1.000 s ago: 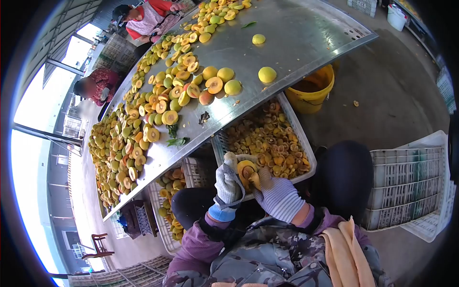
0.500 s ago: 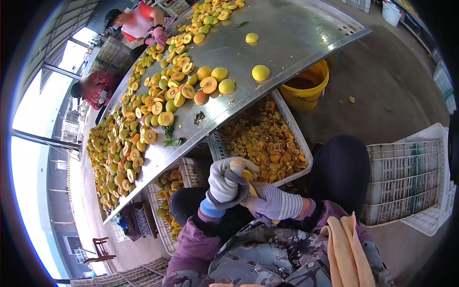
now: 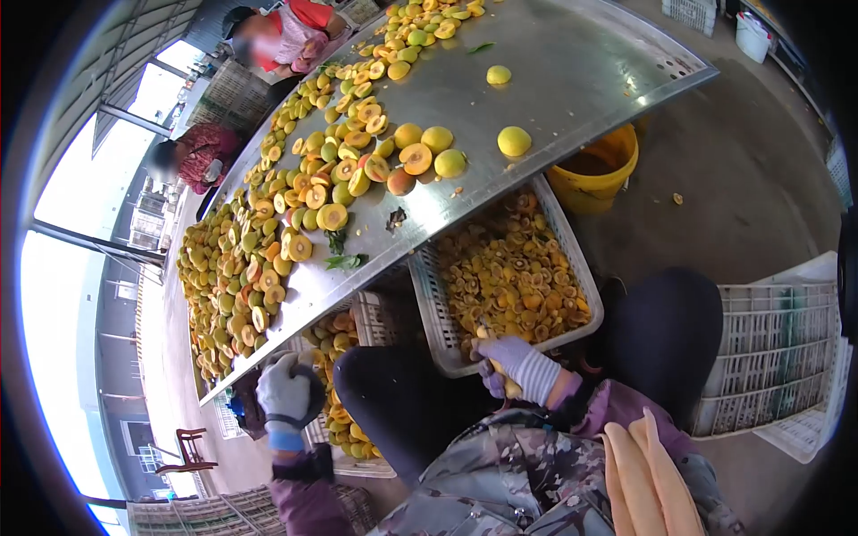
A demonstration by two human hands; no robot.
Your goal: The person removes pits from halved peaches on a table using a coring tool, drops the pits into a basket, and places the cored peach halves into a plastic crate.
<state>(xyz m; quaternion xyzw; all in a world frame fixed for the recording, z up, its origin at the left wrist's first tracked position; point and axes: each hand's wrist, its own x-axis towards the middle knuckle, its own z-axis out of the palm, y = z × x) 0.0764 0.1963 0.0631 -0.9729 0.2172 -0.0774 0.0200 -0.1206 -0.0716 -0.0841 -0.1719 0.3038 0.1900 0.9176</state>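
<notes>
Closed around a pale handle (image 3: pixel 484 334), the grip of the right hand (image 3: pixel 525 366) is held just beside the near edge of the crate of small fruit pieces (image 3: pixel 434 313); both ends of the handle are seen past the striped glove. By the left hand (image 3: pixel 286 391), also gloved, a place near the lower edge of the metal table (image 3: pixel 545 98) is taken, well apart from the right; its fingers are curled, but whether anything is gripped cannot be told. Beside it, under the table, a crate of larger fruit (image 3: pixel 371 466) is partly hidden by a knee. On the table, halved and whole fruit (image 3: pixel 241 286) are heaped along the far side, and a green leaf (image 3: pixel 346 262) is seen near the edge. Beyond the crate of small fruit pieces, a yellow bucket (image 3: pixel 585 198) is partly covered by the table corner. Across the table, two other people (image 3: pixel 288 36) are seen.
</notes>
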